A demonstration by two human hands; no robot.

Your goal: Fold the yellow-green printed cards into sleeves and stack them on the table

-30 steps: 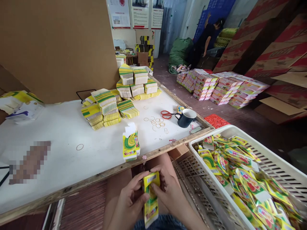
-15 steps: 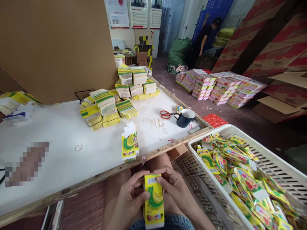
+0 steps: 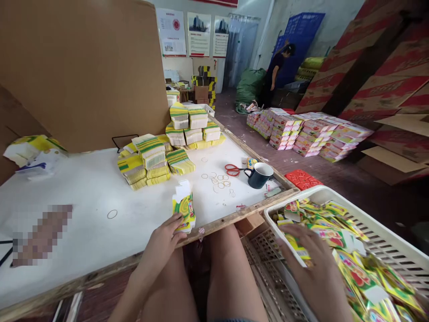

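My left hand (image 3: 167,232) reaches to the table's front edge. Its fingers and thumb close on the near end of a yellow-green printed carton (image 3: 182,206) in a small pile, whose white flaps point away from me. Over the white plastic basket (image 3: 323,181) at my right is my right hand (image 3: 313,259), slightly blurred, fingers apart and nothing visibly gripped. Just beneath those fingers lies a yellow carton (image 3: 302,253) by the basket's near side. Many more yellow cartons (image 3: 355,268) with fruit pictures lie loosely heaped in it.
Bundled flat cartons (image 3: 150,154) are stacked at the table's back. Rubber bands (image 3: 221,181), red-handled scissors (image 3: 233,170) and a dark mug (image 3: 259,175) sit toward the right. A red stool (image 3: 303,179) stands beyond the basket. Pink boxes (image 3: 284,127) and a person (image 3: 276,67) are farther off.
Both hands were together on one yellow carton above my lap. They have parted: the left moved forward to the pile on the table, the right moved over the basket. My view has tilted up slightly.
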